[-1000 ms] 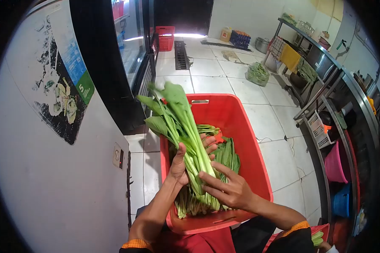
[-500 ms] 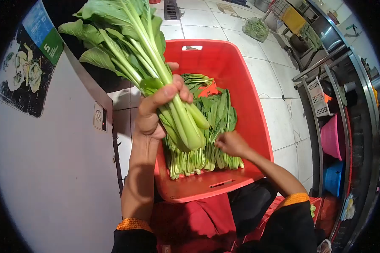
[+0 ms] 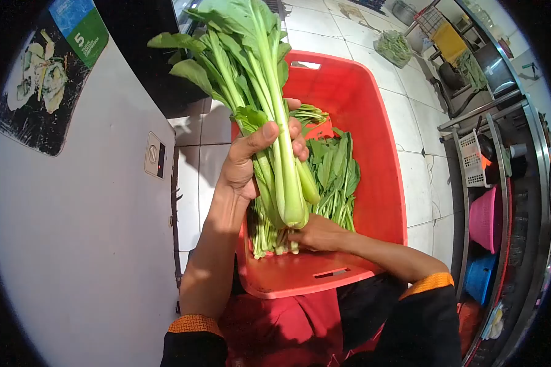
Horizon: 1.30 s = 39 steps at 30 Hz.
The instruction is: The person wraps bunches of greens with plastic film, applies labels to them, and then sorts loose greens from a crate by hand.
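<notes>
A bunch of leafy greens (image 3: 281,159) is gripped around its stems by my left hand (image 3: 251,153), leaves up and pale base down, above the red crate (image 3: 382,153). Behind the base of this bunch, my right hand (image 3: 318,233) reaches low into the crate by the cut stems (image 3: 266,235); its fingertips are partly hidden, and what they hold cannot be made out. More greens (image 3: 332,165) lie along the crate's right part, with a smaller tied bunch (image 3: 309,114) near an orange-red piece (image 3: 319,130) at the far end.
On the left stands a white cabinet (image 3: 116,202) with a dial. A metal rack (image 3: 502,177) on the right holds a white basket (image 3: 472,160), a pink basin (image 3: 483,220) and a blue basin (image 3: 480,278). A bag of greens (image 3: 393,49) rests on the tiled floor.
My left hand has closed around the bunch and raised it. My right hand has let go of it and moved down behind its base into the crate. The view has tilted downward.
</notes>
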Each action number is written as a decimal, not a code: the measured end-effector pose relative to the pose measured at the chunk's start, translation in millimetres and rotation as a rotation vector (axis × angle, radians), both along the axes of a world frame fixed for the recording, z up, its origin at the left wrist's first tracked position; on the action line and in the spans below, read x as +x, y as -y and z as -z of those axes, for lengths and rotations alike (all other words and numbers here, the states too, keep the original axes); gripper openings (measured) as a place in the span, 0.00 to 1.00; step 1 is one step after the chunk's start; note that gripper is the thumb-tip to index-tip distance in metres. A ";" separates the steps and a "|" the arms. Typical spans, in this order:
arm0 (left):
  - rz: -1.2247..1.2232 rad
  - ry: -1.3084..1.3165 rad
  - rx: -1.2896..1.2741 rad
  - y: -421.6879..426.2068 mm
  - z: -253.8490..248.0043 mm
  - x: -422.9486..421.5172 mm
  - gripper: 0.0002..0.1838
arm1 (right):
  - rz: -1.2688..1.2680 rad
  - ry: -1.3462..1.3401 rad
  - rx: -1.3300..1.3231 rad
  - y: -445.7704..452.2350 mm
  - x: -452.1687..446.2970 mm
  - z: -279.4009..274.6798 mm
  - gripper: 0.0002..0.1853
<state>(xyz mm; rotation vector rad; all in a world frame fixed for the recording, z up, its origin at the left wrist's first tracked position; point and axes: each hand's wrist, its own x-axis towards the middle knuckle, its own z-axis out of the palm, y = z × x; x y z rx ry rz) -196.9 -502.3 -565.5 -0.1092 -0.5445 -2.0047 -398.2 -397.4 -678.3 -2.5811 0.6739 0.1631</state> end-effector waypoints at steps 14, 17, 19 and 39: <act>0.031 0.002 0.036 -0.3 0.2 -3.5 0.31 | 0.889 0.610 -0.288 35.2 -74.0 -136.1 0.14; 0.025 -0.015 0.038 -0.5 -0.3 0.9 0.30 | 0.966 0.380 -0.097 41.2 -79.8 -148.4 0.19; -0.001 -0.017 0.028 1.1 -0.1 3.5 0.29 | 0.833 0.205 -0.195 48.7 -92.7 -147.3 0.21; -0.122 -0.009 -0.078 11.2 -0.2 24.3 0.34 | 1.192 0.413 -0.553 225.3 -105.1 -135.7 0.25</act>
